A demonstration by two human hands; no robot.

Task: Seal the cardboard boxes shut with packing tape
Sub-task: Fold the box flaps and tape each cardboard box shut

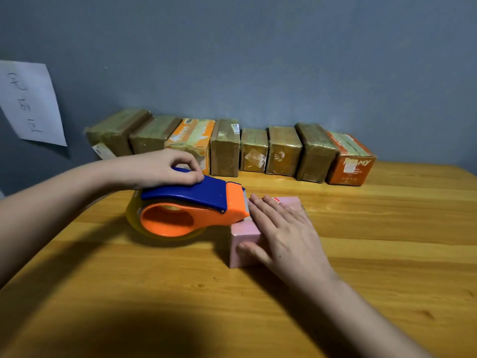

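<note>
Tabletop [180, 293] of yellow wood nearest, shadowed at near left

Right hand [281, 233] laid flat on pink box [245, 244], fingers straight and together across the top, thumb down the near side face; likely placed so to pin the box and smooth tape under the palm. Tape itself on the box not discernible

Pink box near table centre, small, red label at far end of its top

Tape dispenser [191, 208], blue top over orange body, roll of clear tape [134, 218] at its left end, held just left of the box with toothed cutter end touching or nearly touching the box's left top edge, right at the right fingertips; reads as cutting or starting a strip at that edge, cannot tell which

Left hand [167, 169] curled over the rear of the blue top, thumb along the side, gripping the dispenser from above, presumably for downward pressure on the blade

Row of boxes [227, 148] farther back along the wall, eight or so, well apart from the work, mostly brown, two orange, all wrapped in glossy tape; judged finished and parked clear

Blue-grey wall [284, 60] behind; sheet of paper [28, 102] with handwriting stuck at far left, illegible
</note>
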